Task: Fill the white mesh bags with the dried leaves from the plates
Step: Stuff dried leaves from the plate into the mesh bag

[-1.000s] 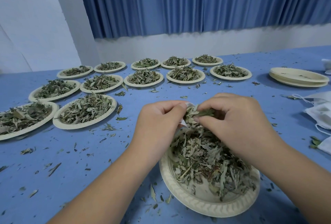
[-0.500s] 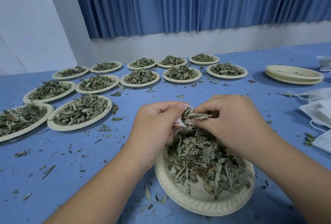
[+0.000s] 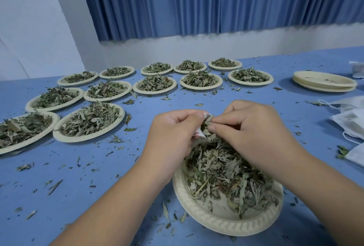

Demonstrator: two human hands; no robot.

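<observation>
— Fingers [image 3: 189,116] on the left hand [image 3: 171,133] are curled, pinching the lip of the white mesh bag [image 3: 200,133]. Only a scrap of it shows between the two hands.
— And the right hand [image 3: 254,127]?
— Its fingertips are bunched on a tuft of the dried leaves [image 3: 226,171], pressed right against the bag's mouth, at three o'clock from the left thumb. Knuckles up, both wrists over the near plate [image 3: 216,224].
— Which way does the bag lie?
— Mouth up, at the plate's twelve o'clock edge. The body seems to hang toward six, but the left palm hides most of it, so I can't swear to that. The rest of the dried leaves sit at six o'clock from the fingertips, so I'd guess the right hand, nearer them, scoops next.
— More bags?
— Spare bags [image 3: 350,121] at three o'clock, well apart.
</observation>
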